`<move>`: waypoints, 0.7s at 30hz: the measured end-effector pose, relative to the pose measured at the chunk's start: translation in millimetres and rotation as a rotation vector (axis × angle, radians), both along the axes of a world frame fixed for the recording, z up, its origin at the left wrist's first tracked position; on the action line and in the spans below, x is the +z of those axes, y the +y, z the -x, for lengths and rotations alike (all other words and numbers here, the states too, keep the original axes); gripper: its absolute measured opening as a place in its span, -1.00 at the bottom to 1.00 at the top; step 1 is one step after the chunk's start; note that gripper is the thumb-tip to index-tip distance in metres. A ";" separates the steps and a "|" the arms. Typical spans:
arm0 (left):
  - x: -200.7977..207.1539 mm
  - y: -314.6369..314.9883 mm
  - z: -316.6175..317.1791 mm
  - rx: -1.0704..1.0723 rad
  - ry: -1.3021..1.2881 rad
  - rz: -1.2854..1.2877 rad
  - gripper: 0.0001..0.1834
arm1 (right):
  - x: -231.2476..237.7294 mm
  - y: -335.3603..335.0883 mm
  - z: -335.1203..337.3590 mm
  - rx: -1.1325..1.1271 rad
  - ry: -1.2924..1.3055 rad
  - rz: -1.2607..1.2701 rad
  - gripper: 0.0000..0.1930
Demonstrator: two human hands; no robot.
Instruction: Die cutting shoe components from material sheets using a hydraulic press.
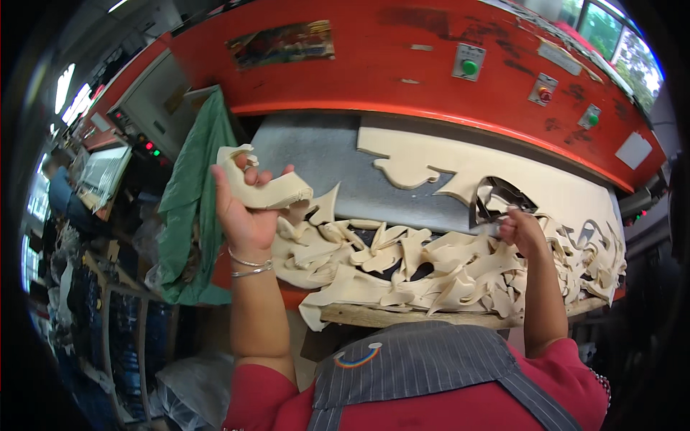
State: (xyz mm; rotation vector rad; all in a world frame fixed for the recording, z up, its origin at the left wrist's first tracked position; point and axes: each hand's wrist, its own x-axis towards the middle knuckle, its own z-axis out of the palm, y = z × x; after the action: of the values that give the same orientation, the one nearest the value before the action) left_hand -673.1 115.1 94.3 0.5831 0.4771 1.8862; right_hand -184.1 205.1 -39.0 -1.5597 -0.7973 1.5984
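Observation:
My left hand (248, 215), raised at the left of the machine bed, is closed around curved cream foam pieces (269, 192); their cut edges face right. On the right, my right hand (522, 231) has its fingers curled at the near edge of a dark cutting die (501, 197), a thin-walled curved frame. The die appears tilted, and my fingertips' contact with it is partly hidden. Beneath and beyond it spreads a cream foam sheet (560, 179), with shapes cut out along its left edge.
Many foam offcuts (402, 266) heap along the near wooden edge (374, 316). The red machine (359, 72) overhangs the grey bed (309, 147) and carries push buttons (469, 67). Green cloth (194, 208) hangs at the left. A person (65, 187) is farther off at far left.

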 end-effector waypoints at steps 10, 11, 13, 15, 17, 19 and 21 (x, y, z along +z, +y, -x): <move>-128.1 -49.7 18.0 0.047 0.123 0.718 -0.61 | 12.2 50.5 -33.4 0.827 -1.271 -0.397 0.11; -124.2 -61.9 20.9 0.143 0.390 0.781 -0.57 | 7.7 55.3 -38.8 0.766 -1.222 -0.426 0.06; -97.0 -85.4 23.4 0.428 1.005 0.967 -0.53 | 18.3 55.8 -28.1 0.773 -1.203 -0.493 -0.01; -81.7 -93.0 48.6 0.738 1.672 0.851 -0.62 | 9.5 60.4 -31.4 0.722 -1.100 -0.544 -0.05; -45.1 -56.3 26.3 0.686 1.502 0.689 -0.65 | 8.0 66.7 -14.9 0.683 -1.035 -0.515 -0.07; -47.8 -5.5 12.2 0.463 1.612 0.616 -0.71 | 14.9 76.4 13.2 0.608 -0.879 -0.562 -0.10; -59.7 52.8 -27.6 0.288 1.722 0.381 -0.76 | 13.4 89.5 45.9 0.519 -0.999 -0.612 -0.15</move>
State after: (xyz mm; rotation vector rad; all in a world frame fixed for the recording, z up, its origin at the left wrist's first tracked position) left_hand -645.4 167.9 34.7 1.8471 1.9929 1.0058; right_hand -229.9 294.6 -25.5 -1.6883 -2.1234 0.6178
